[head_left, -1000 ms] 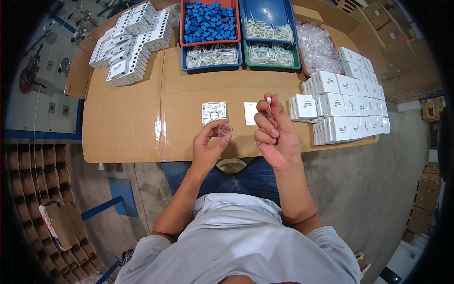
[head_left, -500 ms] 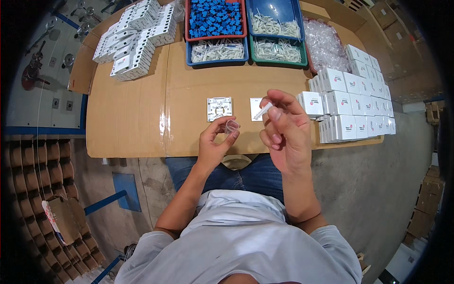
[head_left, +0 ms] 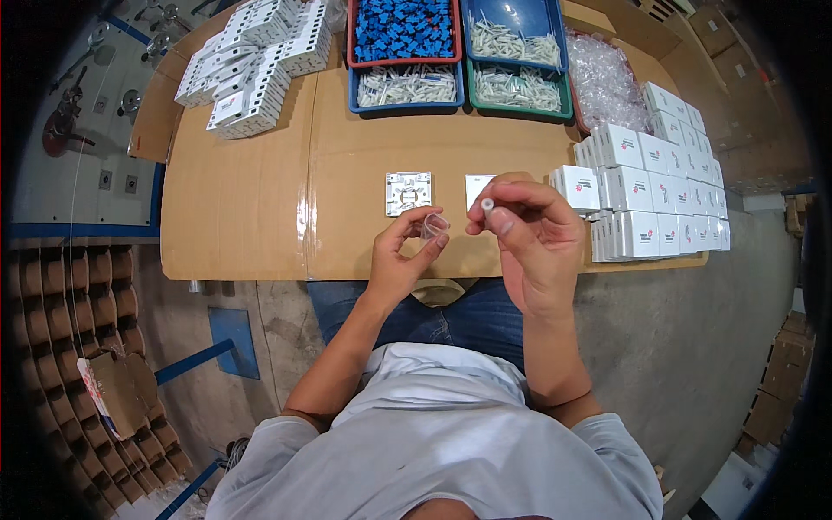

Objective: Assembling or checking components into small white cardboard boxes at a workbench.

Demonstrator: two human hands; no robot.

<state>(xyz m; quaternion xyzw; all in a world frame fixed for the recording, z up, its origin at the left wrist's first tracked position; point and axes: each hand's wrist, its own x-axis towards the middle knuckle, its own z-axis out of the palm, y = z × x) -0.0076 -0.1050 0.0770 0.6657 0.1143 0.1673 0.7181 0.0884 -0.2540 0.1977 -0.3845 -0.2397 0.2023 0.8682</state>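
Observation:
My left hand pinches a small clear plastic cylinder, round and hollow, between thumb and fingers. Close by on its right, my right hand grips a small white plastic piece between thumb and fingertips. Its round end faces up; the rest is hidden by the fingers. The two pieces are apart. Beyond my left hand, a white square frame with cut-outs lies on the cardboard. A flat white square piece lies partly behind my right fingers.
A red tray of blue parts rests over a blue tray. Beside them a blue tray and a green tray hold small white pieces. Clear plastic parts lie farther right. White boxes and white stacked units flank the cardboard surface.
The white piece in my right hand has turned from lying sideways to end-on, as the hand moved slightly nearer and tilted. My left hand keeps hold of the clear cylinder. The view has shifted slightly.

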